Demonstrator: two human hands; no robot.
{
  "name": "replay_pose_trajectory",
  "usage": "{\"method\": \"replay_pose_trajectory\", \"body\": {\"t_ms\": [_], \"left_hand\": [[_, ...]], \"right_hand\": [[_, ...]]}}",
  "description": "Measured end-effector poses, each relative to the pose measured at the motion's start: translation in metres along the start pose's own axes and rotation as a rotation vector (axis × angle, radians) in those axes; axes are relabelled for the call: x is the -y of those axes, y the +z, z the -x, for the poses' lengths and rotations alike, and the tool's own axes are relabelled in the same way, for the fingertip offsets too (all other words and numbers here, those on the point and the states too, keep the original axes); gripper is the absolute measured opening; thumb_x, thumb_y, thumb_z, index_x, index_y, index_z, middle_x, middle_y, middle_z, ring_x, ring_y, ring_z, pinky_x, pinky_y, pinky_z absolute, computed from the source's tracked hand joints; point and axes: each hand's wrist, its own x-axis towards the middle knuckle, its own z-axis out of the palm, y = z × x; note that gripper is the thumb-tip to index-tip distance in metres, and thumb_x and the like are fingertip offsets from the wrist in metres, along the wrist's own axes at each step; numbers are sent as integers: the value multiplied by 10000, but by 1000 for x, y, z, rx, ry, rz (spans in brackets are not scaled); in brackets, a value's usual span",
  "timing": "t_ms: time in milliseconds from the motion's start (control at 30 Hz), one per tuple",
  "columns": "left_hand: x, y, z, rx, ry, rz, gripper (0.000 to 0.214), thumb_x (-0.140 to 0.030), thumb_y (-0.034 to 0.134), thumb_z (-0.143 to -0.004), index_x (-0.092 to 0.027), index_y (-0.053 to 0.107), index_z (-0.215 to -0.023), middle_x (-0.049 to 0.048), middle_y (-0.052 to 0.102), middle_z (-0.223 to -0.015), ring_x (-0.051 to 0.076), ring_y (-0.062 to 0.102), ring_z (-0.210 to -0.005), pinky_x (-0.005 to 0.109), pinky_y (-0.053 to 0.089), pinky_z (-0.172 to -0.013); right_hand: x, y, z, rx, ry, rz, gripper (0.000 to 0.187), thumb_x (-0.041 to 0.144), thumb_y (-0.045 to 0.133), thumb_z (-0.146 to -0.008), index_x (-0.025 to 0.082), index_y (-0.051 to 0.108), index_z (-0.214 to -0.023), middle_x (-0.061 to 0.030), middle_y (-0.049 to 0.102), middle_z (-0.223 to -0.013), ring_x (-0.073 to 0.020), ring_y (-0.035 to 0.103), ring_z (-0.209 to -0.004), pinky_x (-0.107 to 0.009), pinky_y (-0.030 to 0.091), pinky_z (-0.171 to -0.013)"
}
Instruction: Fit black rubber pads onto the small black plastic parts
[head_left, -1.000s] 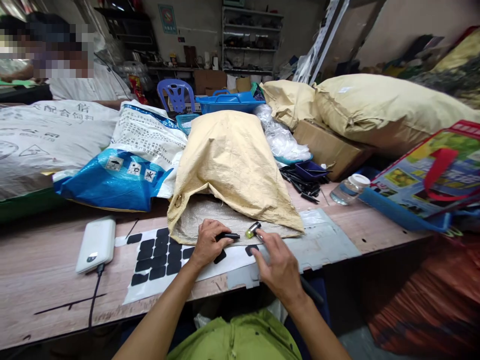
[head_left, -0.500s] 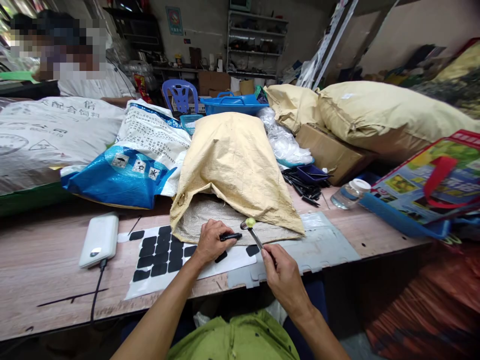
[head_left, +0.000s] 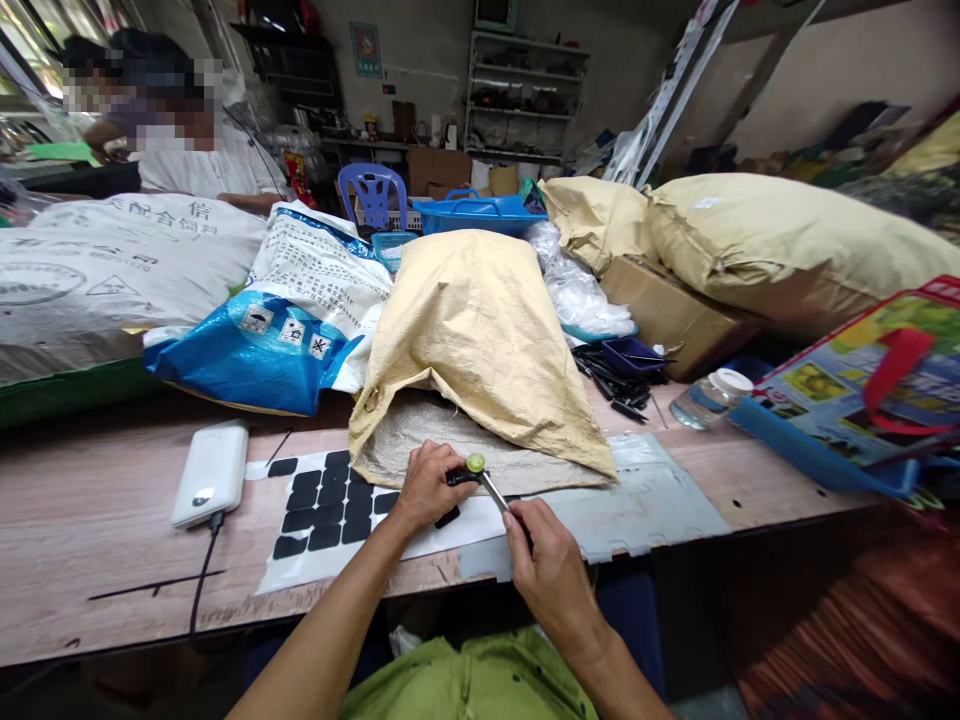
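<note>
My left hand is closed around a short black pen-like piece, just in front of the open mouth of a tan woven sack. In my right hand is a small hammer with a metal shaft and a yellow-green face. Its head is at the tip of the black piece; whether they touch I cannot tell. Beneath my left wrist and to its left lies a white sheet with several black rounded patches. A grey plastic mat lies to the right.
A white power bank with a cable is at left. Behind it lie a blue-white sack and a large white sack. Black pen-like pieces, a clear jar and a blue tray are at right. A person sits across.
The hammer's head has moved left, from beside the black piece to its tip. My right hand has shifted slightly left and down. The whole view has shifted a little.
</note>
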Motion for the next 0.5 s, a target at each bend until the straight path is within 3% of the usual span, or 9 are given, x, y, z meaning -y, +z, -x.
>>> {"method": "replay_pose_trajectory", "body": {"t_ms": [100, 233, 500], "left_hand": [[-2, -2, 0, 9, -11, -7, 61, -316, 757, -807, -258, 755, -825, 8, 693, -871, 229, 529, -962, 377, 323, -892], [-3, -2, -1, 14, -13, -11, 130, -329, 764, -792, -275, 761, -910, 14, 714, -915, 250, 536, -1001, 386, 320, -895], [1, 3, -2, 28, -12, -55, 198, -414, 762, -797, -272, 754, -936, 24, 716, -947, 266, 534, -1016, 395, 332, -893]], "right_hand": [[0, 5, 1, 25, 17, 10, 202, 229, 429, -1025, 207, 614, -946, -56, 625, -865, -205, 597, -805, -310, 454, -738], [-9, -2, -1, -33, 36, 44, 172, 254, 456, -1022, 208, 617, -981, -56, 638, -907, -203, 608, -840, -307, 445, -761], [-50, -27, -24, -84, -11, 491, 134, 214, 520, -976, 216, 609, -876, -62, 604, -889, -230, 535, -858, -328, 368, -742]]}}
